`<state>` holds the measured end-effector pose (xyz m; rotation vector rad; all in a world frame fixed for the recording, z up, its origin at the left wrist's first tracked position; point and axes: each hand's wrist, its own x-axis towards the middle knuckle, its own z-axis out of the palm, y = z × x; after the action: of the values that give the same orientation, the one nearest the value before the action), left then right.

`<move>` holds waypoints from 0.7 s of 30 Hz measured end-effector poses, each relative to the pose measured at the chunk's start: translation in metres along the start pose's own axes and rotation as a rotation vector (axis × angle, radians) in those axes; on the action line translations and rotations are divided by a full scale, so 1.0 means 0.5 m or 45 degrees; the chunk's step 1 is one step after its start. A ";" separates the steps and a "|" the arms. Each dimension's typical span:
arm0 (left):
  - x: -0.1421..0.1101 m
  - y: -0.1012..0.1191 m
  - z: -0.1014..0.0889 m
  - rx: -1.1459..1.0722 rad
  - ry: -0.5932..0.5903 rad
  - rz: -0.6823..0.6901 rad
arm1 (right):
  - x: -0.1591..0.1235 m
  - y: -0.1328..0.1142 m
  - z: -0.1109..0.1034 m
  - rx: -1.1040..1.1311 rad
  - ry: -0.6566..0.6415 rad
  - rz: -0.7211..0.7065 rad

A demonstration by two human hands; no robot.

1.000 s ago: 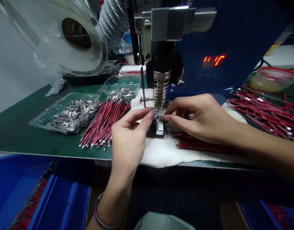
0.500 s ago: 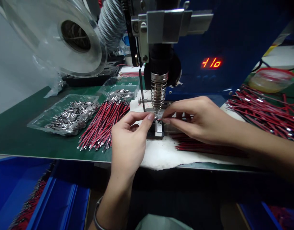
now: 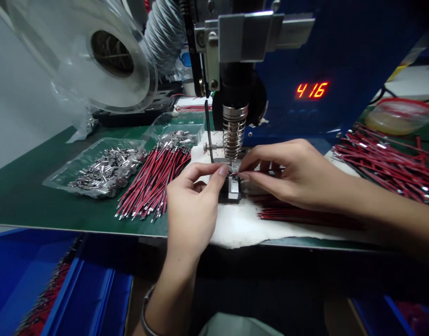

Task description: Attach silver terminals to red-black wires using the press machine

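Thumb and forefinger of my left hand point(image 3: 195, 200) are pinched together at the left side of a small metal fixture point(image 3: 233, 187). What they hold is too small and covered to make out. From the right, my right hand point(image 3: 294, 170) pinches a thin red wire point(image 3: 235, 173) whose end lies over the fixture. Both sets of fingertips nearly meet there, under the spring-wrapped head point(image 3: 234, 128) of a blue machine point(image 3: 340, 56). Below my right hand, a bundle of red and black wires point(image 3: 287, 213) rests on a white cloth point(image 3: 235, 228).
Left on the green table point(image 3: 18, 186) stands a clear tray point(image 3: 60, 177) of small metal connectors, beside a pile of red-black wires point(image 3: 155, 182). More wires point(image 3: 392, 163) lie at the right near a round tub point(image 3: 398, 116). Blue bins point(image 3: 85, 289) sit below the table edge.
Both hands stay at the fixture with almost the same pinch; the left has shifted slightly right. The machine's red display now reads 416. The camera view has swayed a little.
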<state>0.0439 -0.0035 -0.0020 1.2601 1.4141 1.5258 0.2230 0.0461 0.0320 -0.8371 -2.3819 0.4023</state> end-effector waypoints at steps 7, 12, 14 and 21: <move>0.004 -0.003 0.004 -0.131 0.041 -0.027 | 0.000 -0.001 0.001 -0.006 0.020 -0.019; 0.007 -0.005 0.005 -0.181 0.065 -0.043 | -0.001 -0.003 0.002 -0.006 0.020 -0.020; 0.007 -0.005 0.004 -0.173 0.068 -0.038 | -0.002 -0.004 0.001 -0.014 0.008 -0.007; 0.005 -0.002 0.005 -0.124 0.085 -0.008 | -0.004 -0.003 0.000 -0.004 0.004 -0.017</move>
<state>0.0457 -0.0002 -0.0025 1.1551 1.3666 1.6263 0.2235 0.0437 0.0317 -0.8222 -2.3845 0.3911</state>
